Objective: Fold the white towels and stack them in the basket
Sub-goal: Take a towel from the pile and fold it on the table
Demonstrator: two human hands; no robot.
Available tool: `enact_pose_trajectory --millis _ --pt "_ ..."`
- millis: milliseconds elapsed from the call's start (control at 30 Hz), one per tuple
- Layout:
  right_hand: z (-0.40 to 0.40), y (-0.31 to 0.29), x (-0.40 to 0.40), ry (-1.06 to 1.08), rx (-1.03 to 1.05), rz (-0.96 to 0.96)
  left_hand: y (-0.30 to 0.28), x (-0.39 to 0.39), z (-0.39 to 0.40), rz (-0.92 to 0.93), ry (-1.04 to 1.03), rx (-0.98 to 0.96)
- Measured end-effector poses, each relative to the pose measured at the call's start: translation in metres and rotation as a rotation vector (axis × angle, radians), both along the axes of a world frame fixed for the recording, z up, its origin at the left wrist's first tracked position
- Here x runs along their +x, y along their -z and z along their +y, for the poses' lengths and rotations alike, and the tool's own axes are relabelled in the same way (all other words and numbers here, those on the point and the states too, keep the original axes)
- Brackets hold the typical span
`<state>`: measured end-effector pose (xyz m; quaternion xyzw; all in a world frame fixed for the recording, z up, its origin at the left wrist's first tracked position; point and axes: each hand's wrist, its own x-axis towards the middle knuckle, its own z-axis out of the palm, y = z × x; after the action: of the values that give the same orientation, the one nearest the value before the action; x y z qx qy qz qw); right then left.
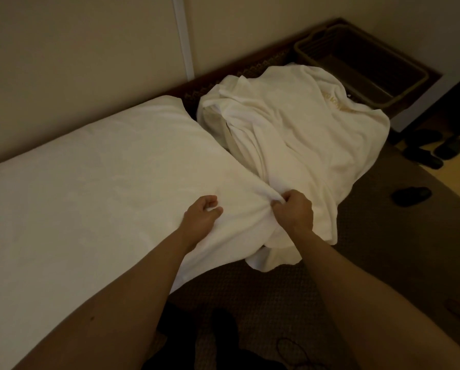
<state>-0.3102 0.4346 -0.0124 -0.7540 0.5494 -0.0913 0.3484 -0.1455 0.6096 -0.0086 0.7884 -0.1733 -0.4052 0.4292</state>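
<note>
A large crumpled heap of white towels [293,140] lies on the floor beside the bed, with gold lettering on its far right part. My right hand [294,210] is closed on a bunched near edge of the towel, right at the bed's corner. My left hand [203,212] rests on the white bedsheet just left of it, fingers loosely curled and holding nothing. A brown plastic basket [399,96] stands in the far right corner behind the heap; what shows of its inside holds no towels.
The white bed [76,204] fills the left half. Brown carpet [370,249] lies to the right. Dark slippers [426,149] and a dark shoe [410,196] sit on the wooden floor at right. A thin black cable [293,348] lies near my legs.
</note>
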Motion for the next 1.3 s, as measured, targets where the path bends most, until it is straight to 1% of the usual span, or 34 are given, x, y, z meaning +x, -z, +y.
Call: enact_pose_trajectory --millis 67,233,333,400,467,533,567,600,633,667,733,800,900,967,1033,1100,1133,1200,1300 --pt "0.002 0.000 0.002 0.026 -0.014 0.022 0.000 0.000 0.005 -0.015 0.012 0.003" --pt "-0.009 -0.001 0.005 -0.096 0.006 0.165 -0.001 -0.001 0.010 -0.018 0.012 -0.002" --pt "-0.016 -0.003 0.003 -0.231 0.066 0.120 0.000 0.000 0.008 0.007 -0.009 -0.004" --pt "-0.013 -0.004 0.001 -0.251 0.179 0.041 0.000 -0.002 0.007 -0.009 -0.015 -0.005" --pt "-0.004 0.000 0.002 -0.231 0.347 -0.032 -0.001 -0.008 0.010 -0.104 -0.022 -0.036" --pt "0.002 0.007 0.005 -0.116 0.433 -0.127 -0.001 -0.016 0.023 -0.317 -0.023 -0.075" --pt "0.002 0.012 0.007 -0.053 0.425 -0.159 0.001 -0.019 0.033 -0.452 0.002 -0.063" --pt "0.001 0.017 0.008 -0.035 0.370 -0.150 0.004 -0.020 0.044 -0.574 0.054 -0.013" --pt "-0.001 0.022 0.007 -0.066 0.278 -0.099 0.007 -0.020 0.055 -0.667 0.121 0.069" --pt "-0.003 0.026 0.005 -0.119 0.165 -0.013 0.011 -0.018 0.066 -0.723 0.193 0.167" --pt "-0.010 0.030 -0.001 -0.209 -0.064 0.174 0.018 -0.011 0.085 -0.767 0.312 0.331" --pt "-0.019 0.028 -0.005 -0.248 -0.181 0.317 0.024 -0.003 0.100 -0.801 0.386 0.402" --pt "-0.034 0.020 -0.002 -0.260 -0.227 0.425 0.023 0.002 0.105 -0.789 0.443 0.424" --pt "-0.031 0.019 0.006 -0.289 -0.270 0.483 0.020 0.001 0.103 -0.751 0.429 0.427" --pt "-0.022 0.021 0.010 -0.348 -0.358 0.536 0.018 -0.002 0.100 -0.718 0.403 0.426" --pt "-0.022 0.026 0.006 -0.417 -0.416 0.571 0.016 -0.002 0.099 -0.700 0.412 0.427" --pt "-0.027 0.029 0.000 -0.422 -0.413 0.564 0.015 -0.001 0.099 -0.696 0.432 0.430" --pt "-0.043 0.027 -0.009 -0.362 -0.370 0.548 0.013 0.002 0.100 -0.688 0.475 0.441" --pt "-0.057 0.021 -0.014 -0.253 -0.372 0.683 0.012 0.001 0.097 -0.680 0.500 0.474"
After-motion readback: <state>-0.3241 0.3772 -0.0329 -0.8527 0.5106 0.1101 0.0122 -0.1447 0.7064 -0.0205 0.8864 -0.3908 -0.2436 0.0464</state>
